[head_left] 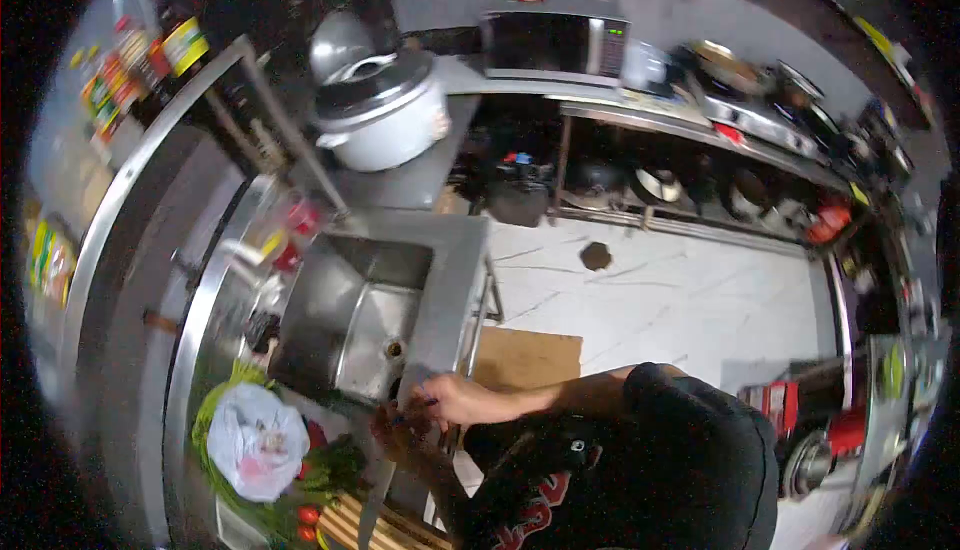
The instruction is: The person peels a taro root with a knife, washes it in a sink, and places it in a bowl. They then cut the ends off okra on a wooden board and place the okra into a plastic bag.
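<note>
My right hand [450, 399] is over the front edge of the steel counter, just beside the sink. Its fingers are curled in and appear closed on something small and dark that I cannot make out. My left hand [408, 432] is close below it, in shadow, with its fingers also bent together. The two hands nearly touch. Nearest to them is the steel sink [378, 322], with a drain at its bottom. On the counter to the left are a whitish plastic bag [258, 442], leafy greens [338, 466], red tomatoes [308, 522] and a striped wooden board [350, 520].
A large white rice cooker [385, 128] stands beyond the sink, its lid raised. Further back are a microwave [555, 45] and a gas stove [755, 120]. Bottles [180, 38] line the left shelf, whose metal frame rises beside the sink. A cardboard sheet [530, 357] lies on the floor.
</note>
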Motion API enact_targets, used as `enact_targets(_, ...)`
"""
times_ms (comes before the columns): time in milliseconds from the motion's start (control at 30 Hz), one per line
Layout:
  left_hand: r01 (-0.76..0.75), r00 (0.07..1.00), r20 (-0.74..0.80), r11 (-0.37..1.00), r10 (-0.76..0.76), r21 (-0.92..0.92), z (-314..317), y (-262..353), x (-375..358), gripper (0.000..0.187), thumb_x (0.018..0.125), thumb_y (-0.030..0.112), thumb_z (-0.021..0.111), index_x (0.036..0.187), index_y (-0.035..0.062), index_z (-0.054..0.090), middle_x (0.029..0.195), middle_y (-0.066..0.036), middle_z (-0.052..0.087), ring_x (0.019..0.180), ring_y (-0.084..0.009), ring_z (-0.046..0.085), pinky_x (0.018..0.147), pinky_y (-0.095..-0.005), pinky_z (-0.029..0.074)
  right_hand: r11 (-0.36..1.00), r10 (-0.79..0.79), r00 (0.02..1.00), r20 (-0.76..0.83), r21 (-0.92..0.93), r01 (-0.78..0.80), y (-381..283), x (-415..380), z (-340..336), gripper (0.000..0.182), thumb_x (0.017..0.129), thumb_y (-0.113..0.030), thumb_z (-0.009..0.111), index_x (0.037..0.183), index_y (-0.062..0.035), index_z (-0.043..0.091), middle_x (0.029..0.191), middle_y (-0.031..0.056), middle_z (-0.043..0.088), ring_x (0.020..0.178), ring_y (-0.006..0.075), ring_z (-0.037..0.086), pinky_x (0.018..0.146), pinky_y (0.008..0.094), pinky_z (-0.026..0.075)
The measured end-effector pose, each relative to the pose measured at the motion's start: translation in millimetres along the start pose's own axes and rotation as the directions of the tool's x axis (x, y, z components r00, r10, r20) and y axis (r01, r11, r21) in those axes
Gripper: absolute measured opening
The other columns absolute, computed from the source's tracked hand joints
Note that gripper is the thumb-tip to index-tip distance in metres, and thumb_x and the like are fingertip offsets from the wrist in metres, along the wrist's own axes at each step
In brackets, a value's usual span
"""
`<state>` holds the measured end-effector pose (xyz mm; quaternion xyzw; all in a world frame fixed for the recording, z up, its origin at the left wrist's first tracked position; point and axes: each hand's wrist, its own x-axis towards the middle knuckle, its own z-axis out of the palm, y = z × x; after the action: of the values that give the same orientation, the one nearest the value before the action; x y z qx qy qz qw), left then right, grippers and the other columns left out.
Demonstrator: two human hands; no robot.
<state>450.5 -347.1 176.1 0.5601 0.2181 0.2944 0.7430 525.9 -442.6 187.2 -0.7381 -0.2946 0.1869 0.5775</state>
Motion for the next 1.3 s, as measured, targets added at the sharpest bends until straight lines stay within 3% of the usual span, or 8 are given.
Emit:
enact_targets(433,0.249,0.766,0.617,0.968,-0.181,-0.026,154.6,-41.7,-108.6,0.039,0.083,0.014,0.056,0.118,0.0051,0.043,0.110,-0.007,0.049,0.098,-0.0203,0.053,0.075,-0.0337,0.048,0.987,-0.058,0.801,-0.596,-0.156,-0.045,-15.4,-199.0,-143.3,0.015,0.082,-0.018,0.059,0.091,-0.0059,0.059,0.074,0.0134,0.063,0.062,0.0262,0.062,0.059,0.0337,0.049)
enact_targets(500,-0.714,0.376,0.880,0.696,0.290,0.076,182.5,-46.3,-131.7,0.039,0.078,0.007,0.058,0.115,0.0049,0.046,0.109,-0.011,0.050,0.098,-0.0251,0.054,0.075,-0.0334,0.048,0.993,-0.113,0.734,-0.669,-0.110,0.053,8.6,-229.1,-164.3,0.014,0.082,-0.017,0.059,0.092,-0.0067,0.061,0.074,0.0133,0.063,0.059,0.0252,0.062,0.054,0.0325,0.049)
enact_targets(567,-0.902,0.194,0.892,0.432,0.407,-0.001,228.9,-46.8,-174.8,0.039,0.074,0.002,0.059,0.112,0.0044,0.048,0.109,-0.014,0.049,0.096,-0.0297,0.053,0.077,-0.0338,0.047,0.962,-0.135,0.589,-0.797,-0.247,-0.114,16.3,-267.8,-193.0,0.013,0.083,-0.016,0.059,0.091,-0.0064,0.061,0.074,0.0125,0.063,0.058,0.0263,0.062,0.052,0.0323,0.049)
enact_targets(667,-0.078,0.366,0.925,0.986,-0.107,0.145,293.6,-100.3,-240.3,0.037,0.075,0.008,0.061,0.111,0.0038,0.050,0.112,-0.016,0.045,0.092,-0.0299,0.053,0.077,-0.0353,0.046,0.937,-0.200,0.510,-0.836,-0.316,-0.150,26.2,-342.7,-251.4,0.017,0.080,-0.018,0.061,0.091,-0.0044,0.061,0.070,0.0136,0.062,0.058,0.0281,0.062,0.051,0.0330,0.049)
enact_targets(800,-0.743,-0.046,0.925,0.607,0.377,-0.284,373.7,-147.1,-334.0,0.036,0.076,0.009,0.062,0.109,0.0030,0.050,0.109,-0.016,0.047,0.093,-0.0241,0.053,0.076,-0.0322,0.046,0.887,-0.151,0.387,-0.909,-0.298,-0.354,37.1,-445.1,-308.6,0.017,0.077,-0.016,0.063,0.086,-0.0028,0.058,0.066,0.0158,0.058,0.056,0.0296,0.060,0.050,0.0348,0.048)
enact_targets(867,0.540,0.175,0.942,0.828,-0.285,0.150,405.1,-140.3,-398.9,0.030,0.079,0.008,0.061,0.106,0.0024,0.050,0.105,-0.012,0.050,0.092,-0.0176,0.053,0.073,-0.0284,0.048,0.858,-0.139,0.349,-0.927,-0.289,-0.425,37.6,-489.7,-330.6,0.016,0.076,-0.016,0.063,0.084,-0.0028,0.056,0.065,0.0161,0.057,0.054,0.0299,0.059,0.049,0.0352,0.047)
enact_targets(1067,0.306,-0.366,0.839,0.800,-0.401,0.516,489.3,-137.3,-480.9,0.019,0.081,0.010,0.062,0.096,0.0015,0.054,0.091,-0.005,0.057,0.079,-0.0113,0.056,0.061,-0.0246,0.051,0.881,0.126,-0.051,-0.991,0.136,-0.453,64.8,-600.7,-379.2,0.016,0.078,-0.013,0.058,0.082,0.0008,0.050,0.059,0.0094,0.054,0.047,0.0183,0.053,0.043,0.0306,0.043)
enact_targets(1300,0.249,-0.683,0.655,0.740,-0.324,0.625,593.3,-177.5,-560.5,0.014,0.081,0.005,0.061,0.093,-0.0013,0.060,0.079,-0.006,0.061,0.070,-0.0116,0.059,0.060,-0.0237,0.049,0.660,0.574,-0.184,-0.798,0.317,0.681,90.4,-696.5,-462.3,0.012,0.082,-0.016,0.052,0.080,-0.0051,0.047,0.070,0.0078,0.049,0.047,0.0106,0.040,0.038,0.0214,0.031)
